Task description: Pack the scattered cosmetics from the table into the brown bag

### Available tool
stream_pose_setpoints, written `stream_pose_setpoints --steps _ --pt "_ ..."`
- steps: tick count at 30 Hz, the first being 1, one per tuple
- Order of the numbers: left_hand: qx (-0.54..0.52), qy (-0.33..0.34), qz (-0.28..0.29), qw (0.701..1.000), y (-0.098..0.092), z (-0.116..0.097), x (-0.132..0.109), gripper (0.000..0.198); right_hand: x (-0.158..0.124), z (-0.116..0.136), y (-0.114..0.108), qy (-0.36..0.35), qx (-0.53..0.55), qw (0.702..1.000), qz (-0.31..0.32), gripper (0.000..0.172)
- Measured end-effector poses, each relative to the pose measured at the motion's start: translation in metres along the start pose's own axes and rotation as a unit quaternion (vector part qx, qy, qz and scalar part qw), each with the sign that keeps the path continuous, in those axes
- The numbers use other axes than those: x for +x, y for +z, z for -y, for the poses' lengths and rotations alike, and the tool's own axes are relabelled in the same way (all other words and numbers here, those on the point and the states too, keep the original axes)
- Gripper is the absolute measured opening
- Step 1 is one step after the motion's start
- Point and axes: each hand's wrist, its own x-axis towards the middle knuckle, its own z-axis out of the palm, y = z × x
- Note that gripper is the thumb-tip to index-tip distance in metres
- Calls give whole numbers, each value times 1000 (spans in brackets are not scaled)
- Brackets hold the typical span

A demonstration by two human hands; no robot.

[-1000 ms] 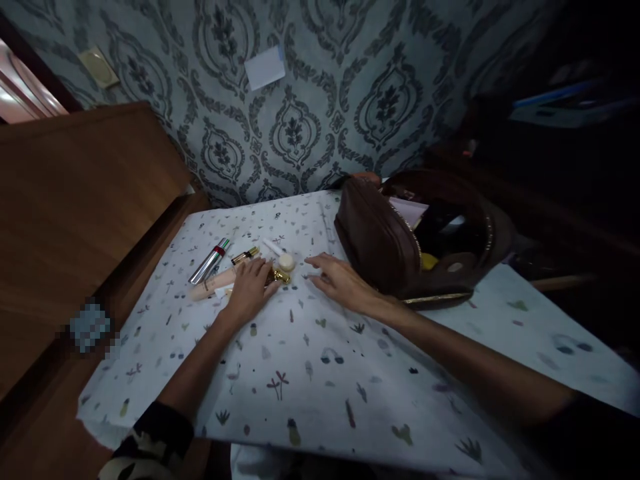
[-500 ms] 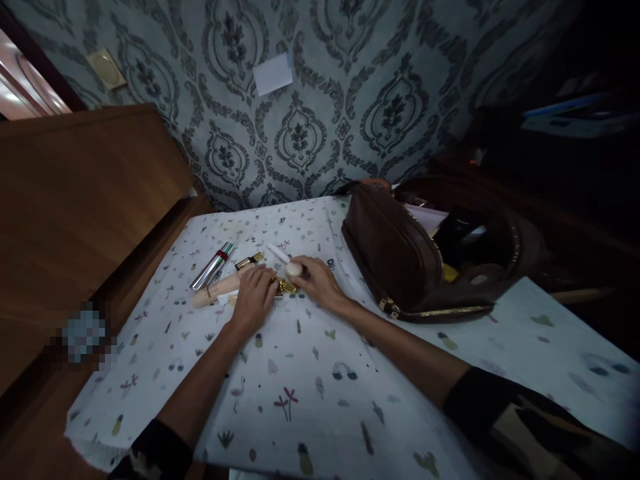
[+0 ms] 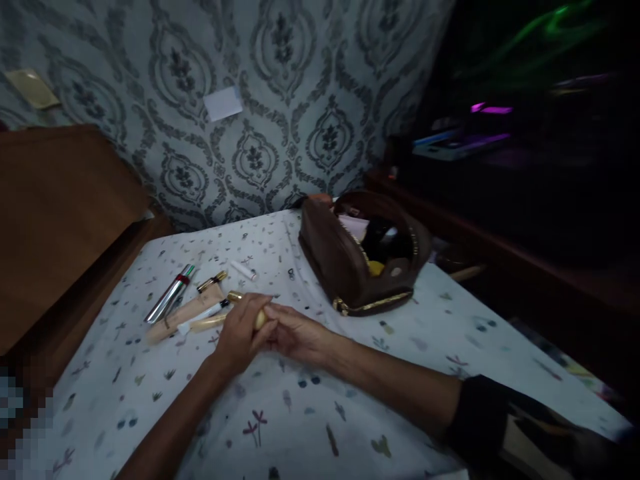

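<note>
My left hand [image 3: 245, 333] and my right hand [image 3: 297, 333] meet over the patterned cloth, both closed around a small pale round item [image 3: 261, 319]. A gold cap-like piece [image 3: 235, 296] pokes out just beyond my left fingers. Left of my hands lie a peach tube [image 3: 175, 320], a white tube with a black end [image 3: 205, 316] and a pale tan stick [image 3: 207, 323], side by side. Farther left is a silver tube with a red band [image 3: 169, 297]. Behind them rest a small black and gold item [image 3: 212, 281] and a white stick [image 3: 243, 269].
An open brown bag [image 3: 350, 260] with things inside stands on the cloth [image 3: 280, 413] to the right. A wooden panel [image 3: 60, 213] rises at the left. Patterned wallpaper is behind, with a white card [image 3: 223, 104] on it. A dark area with lit shapes lies at the right.
The view has turned to the right. My hands have come together nearer to me, and the round item from my right hand is now between them. The white stick lies apart from my hands.
</note>
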Motion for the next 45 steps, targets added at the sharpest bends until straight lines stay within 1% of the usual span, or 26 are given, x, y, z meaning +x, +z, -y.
stream_pose_setpoints --steps 2,6,9,11,15,19,21,24,30,34,39,42,45 --pt "-29 -8 7 1000 -2 -7 3 27 -10 0 -3 17 10 1000 6 54" --pt "-99 -61 5 993 -1 -28 13 30 -24 4 -12 27 26 999 28 54" --pt "-160 -101 -4 982 7 -42 19 30 -29 3 -19 32 53 997 39 58" --pt "-186 -131 -18 974 14 -47 19 32 -30 2 -22 26 61 997 38 60" --pt "-205 -176 -38 962 25 -48 16 35 -28 -1 -24 9 55 998 20 58" --pt "-215 -207 -50 953 27 -46 12 37 -24 -2 -25 -1 48 999 17 59" --pt "-216 -212 -44 952 27 -44 9 37 -24 -2 -25 -9 43 999 18 60" --pt "-218 -213 -34 952 28 -39 3 39 -24 -2 -23 -20 32 999 16 57" --pt "-243 -247 -42 937 32 -37 -1 37 -25 -3 -24 -48 11 999 15 54" --pt "-239 -241 -39 940 30 -40 1 38 -25 -5 -25 -38 -2 999 6 56" --pt "-239 -224 -46 944 28 -40 1 36 -24 -5 -26 -28 1 1000 13 48" --pt "-261 -232 -56 935 28 -42 2 35 -26 -5 -25 -20 -9 1000 5 49" --pt "-300 -254 -72 917 29 -46 4 38 -28 -5 -24 -10 -2 1000 -18 48"
